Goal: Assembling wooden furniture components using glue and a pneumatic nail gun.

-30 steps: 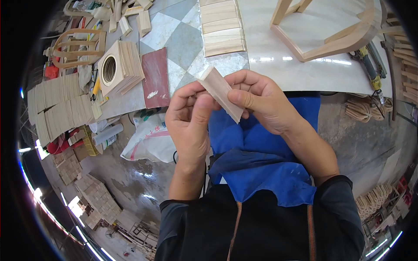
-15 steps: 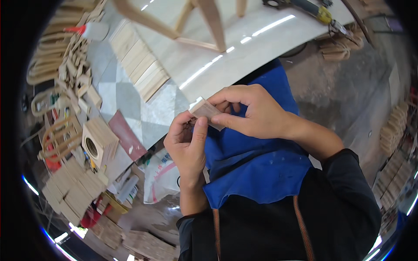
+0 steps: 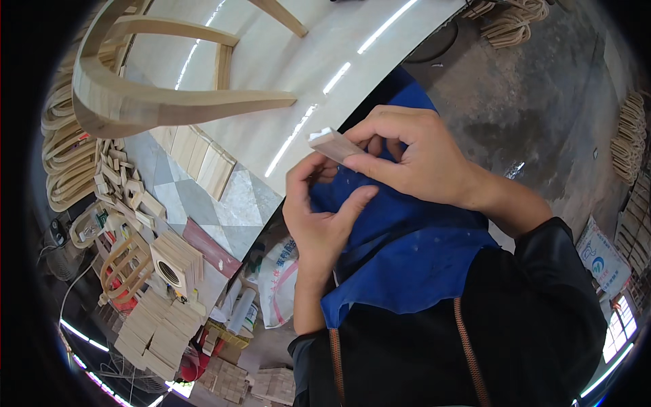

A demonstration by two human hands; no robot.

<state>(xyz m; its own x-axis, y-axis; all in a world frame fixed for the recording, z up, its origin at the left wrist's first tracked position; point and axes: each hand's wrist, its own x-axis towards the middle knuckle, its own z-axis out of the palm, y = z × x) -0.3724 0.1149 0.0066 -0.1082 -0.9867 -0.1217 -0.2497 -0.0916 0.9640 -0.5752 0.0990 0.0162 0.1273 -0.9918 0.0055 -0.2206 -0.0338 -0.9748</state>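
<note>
My right hand point(image 3: 424, 156) pinches a small flat wooden block point(image 3: 333, 145) between thumb and fingers, above my lap. White material shows on the block's far end. My left hand point(image 3: 317, 220) is just below and to the left, its thumb spread away from the block and its fingers loosely bent. Whether those left fingertips still touch the block's underside I cannot tell. A blue apron point(image 3: 413, 264) lies under both hands. On the table beyond, to the left, rests a curved wooden frame point(image 3: 176, 112) with legs, apart from my hands.
Thin wooden slats point(image 3: 207, 166) lie in a row on the table point(image 3: 271, 74). Leftward are small wood offcuts point(image 3: 115, 173), a dark red sheet point(image 3: 209, 249) and stacked square boards with a round hole point(image 3: 178, 261). A white sack point(image 3: 278, 288) sits below the table edge.
My left thumb has come off the block and spread away, while my right hand keeps its hold. The view has shifted, bringing more of the curved frame into sight at the left.
</note>
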